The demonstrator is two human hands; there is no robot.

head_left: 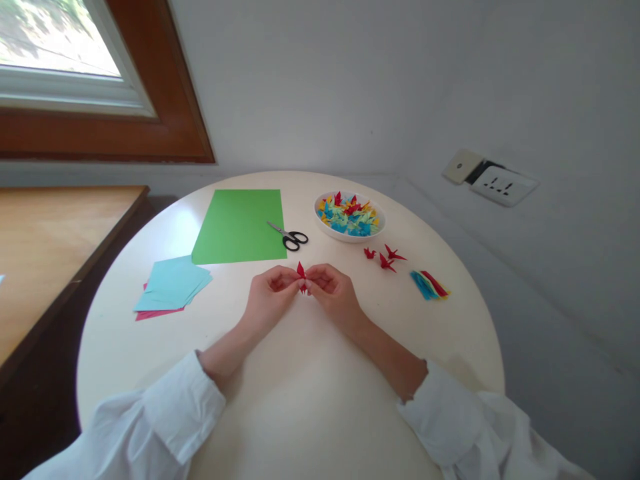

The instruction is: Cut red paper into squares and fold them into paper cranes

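A small red folded paper piece is pinched between both my hands over the middle of the round white table. My left hand grips its left side with curled fingers. On its right side my right hand does the same. Three tiny red paper cranes lie to the right of my hands. A small stack of coloured paper squares lies further right.
A white bowl with several coloured paper cranes stands behind. Black scissors lie beside a green sheet. Light blue and pink sheets lie at the left. A wooden ledge borders the table's left. A wall socket is on the right.
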